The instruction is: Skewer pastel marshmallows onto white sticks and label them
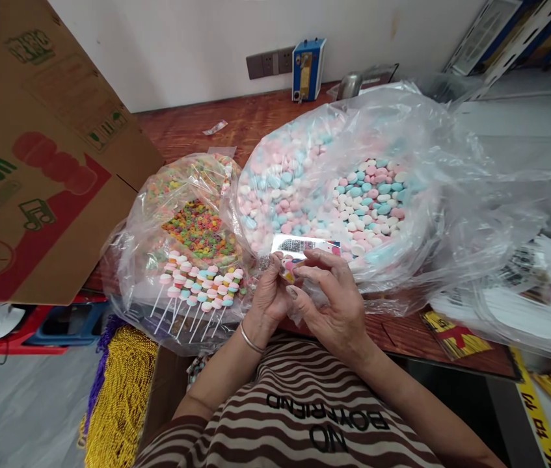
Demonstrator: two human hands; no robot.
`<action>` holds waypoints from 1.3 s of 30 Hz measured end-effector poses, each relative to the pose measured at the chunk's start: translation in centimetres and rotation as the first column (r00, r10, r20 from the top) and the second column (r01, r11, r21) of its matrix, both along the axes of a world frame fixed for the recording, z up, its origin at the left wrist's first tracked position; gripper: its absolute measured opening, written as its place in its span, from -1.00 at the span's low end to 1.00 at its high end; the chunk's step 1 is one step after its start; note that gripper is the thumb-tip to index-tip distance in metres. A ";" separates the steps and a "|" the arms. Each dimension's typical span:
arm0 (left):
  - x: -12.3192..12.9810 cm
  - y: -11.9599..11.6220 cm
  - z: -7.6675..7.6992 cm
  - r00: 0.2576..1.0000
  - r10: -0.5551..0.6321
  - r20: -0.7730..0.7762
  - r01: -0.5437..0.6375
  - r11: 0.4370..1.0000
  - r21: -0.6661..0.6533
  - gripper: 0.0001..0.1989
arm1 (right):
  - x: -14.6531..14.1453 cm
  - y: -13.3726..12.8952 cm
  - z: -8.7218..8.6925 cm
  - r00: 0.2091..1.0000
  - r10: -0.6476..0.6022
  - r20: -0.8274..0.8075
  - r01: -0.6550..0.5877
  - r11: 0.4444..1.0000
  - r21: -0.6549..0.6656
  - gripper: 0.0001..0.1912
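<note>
Close to my body, my left hand (269,294) pinches the lower edge of a small printed packet (291,245), white with dark lettering and coloured patches. From the other side my right hand (336,302) curls around it, thumb and fingers closing at its near edge. My fingers cover much of the packet, so I cannot see what is inside. To the left, several candy skewers (201,286) of pastel pieces on white sticks lie in a row. They rest on a clear bag of multicoloured ring candies (200,227). Beyond my hands is a large clear bag of pastel candies (370,195).
A tall cardboard box (60,149) stands at the left. By the wall sits a blue device (308,70) beside a power outlet (269,64). Plastic-covered white sheets (543,305) lie at the right, near a yellow packet (455,335). Gold beaded strands (121,396) hang below.
</note>
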State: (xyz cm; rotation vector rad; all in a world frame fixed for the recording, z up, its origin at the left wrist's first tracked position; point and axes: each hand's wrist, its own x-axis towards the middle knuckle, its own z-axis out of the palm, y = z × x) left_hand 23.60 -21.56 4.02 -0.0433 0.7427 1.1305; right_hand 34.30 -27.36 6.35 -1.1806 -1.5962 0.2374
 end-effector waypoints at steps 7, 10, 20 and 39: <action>-0.9 0.2 0.3 0.993 -0.017 0.118 0.013 0.999 0.039 -0.75 | -0.2 -0.3 0.7 1.000 -0.001 -0.017 0.002 0.998 0.066 -0.77; -1.5 0.0 0.4 0.991 -0.015 0.134 0.005 0.997 0.072 -0.70 | -0.2 -0.4 0.8 0.999 0.033 -0.033 -0.030 0.996 0.086 -0.75; -16.3 -4.1 1.6 0.875 0.473 0.104 -0.472 0.785 0.402 -0.70 | -9.7 4.3 1.1 0.876 0.458 0.152 -0.426 0.882 -0.202 -0.82; -25.8 -7.8 -1.7 0.772 0.604 0.196 -0.616 0.638 0.462 -0.68 | -25.6 9.3 -0.5 0.509 0.673 0.537 -0.271 0.717 -0.642 -0.65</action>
